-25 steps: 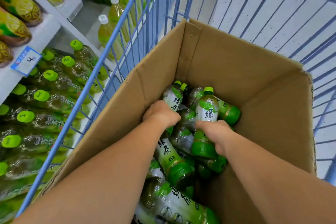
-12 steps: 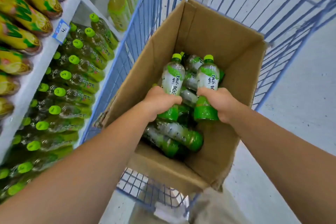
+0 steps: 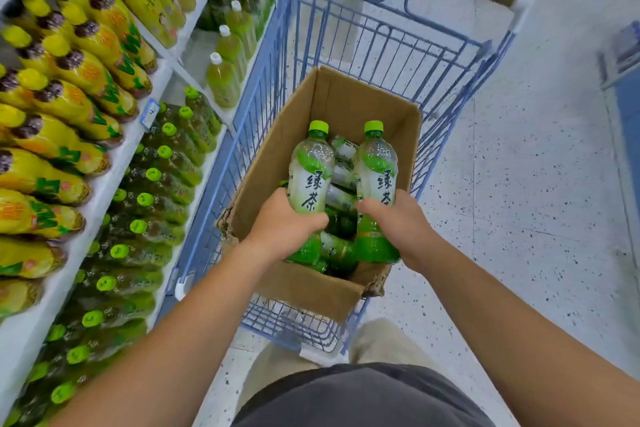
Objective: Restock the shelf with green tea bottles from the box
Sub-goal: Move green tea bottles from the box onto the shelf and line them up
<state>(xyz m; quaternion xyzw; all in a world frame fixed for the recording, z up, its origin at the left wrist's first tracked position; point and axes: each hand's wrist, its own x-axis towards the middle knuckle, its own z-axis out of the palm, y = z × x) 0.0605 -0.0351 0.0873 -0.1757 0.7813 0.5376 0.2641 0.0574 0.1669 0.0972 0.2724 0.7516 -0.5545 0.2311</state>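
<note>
An open cardboard box (image 3: 349, 104) stands in a blue wire cart and holds several green tea bottles lying loose. My left hand (image 3: 280, 225) grips one green tea bottle (image 3: 311, 173) upright by its lower half, above the box. My right hand (image 3: 398, 222) grips a second green tea bottle (image 3: 375, 170) the same way, just to the right of the first. Both bottles have lime-green caps and white labels with green characters. On the left, the lower shelf (image 3: 194, 191) is lined with rows of green-capped tea bottles (image 3: 152, 198).
The blue wire cart (image 3: 398, 45) stands along the shelving, its handle at the far end. Yellow bottles (image 3: 79, 73) fill the upper shelf on the left. White-capped pale green bottles (image 3: 228, 55) sit farther along the lower shelf. Speckled floor (image 3: 519, 184) lies to the right.
Both hands have lifted their bottles out of the pile and up above the box. The view has pulled back and risen, so the whole cart and more shelving show.
</note>
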